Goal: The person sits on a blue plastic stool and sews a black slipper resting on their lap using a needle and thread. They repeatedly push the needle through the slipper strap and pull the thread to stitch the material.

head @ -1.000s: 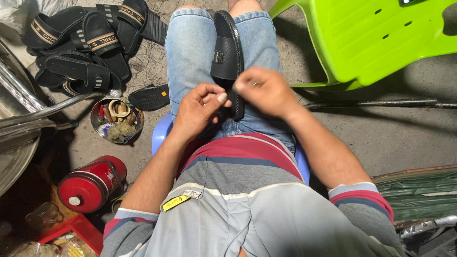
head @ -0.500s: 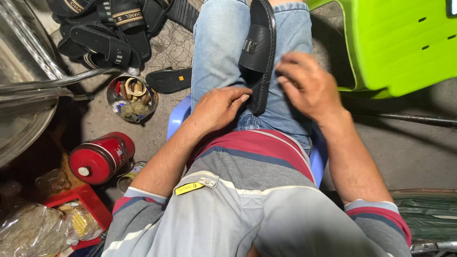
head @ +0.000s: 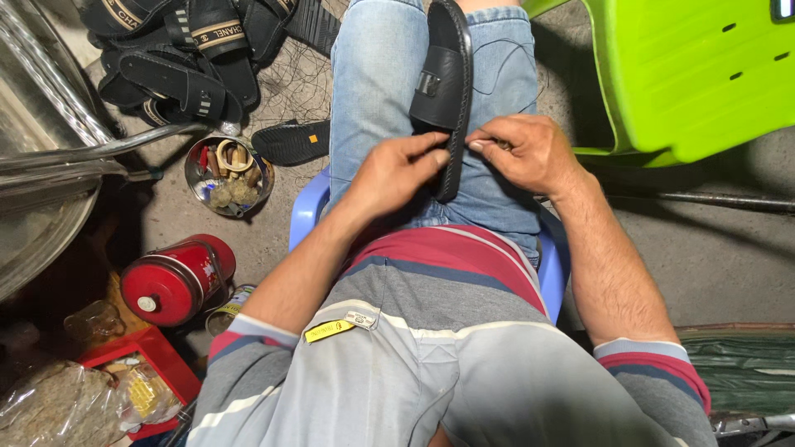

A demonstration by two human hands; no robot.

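Now both hands have closed in: the left hand [head: 396, 170] and right hand [head: 523, 151] each pinch the black sandal's [head: 445, 91] sole edge on the lap, stitching apparently resuming.

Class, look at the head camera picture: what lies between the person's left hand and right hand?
In the head view, the heel end of the black sandal lies between the left hand and the right hand, resting on the jeans-clad lap; both hands pinch its edge.

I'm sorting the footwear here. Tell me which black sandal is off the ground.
The black slide sandal lying on the person's lap, pinched at its edge by the left hand and right hand. The other sandals sit piled on the floor, upper left.
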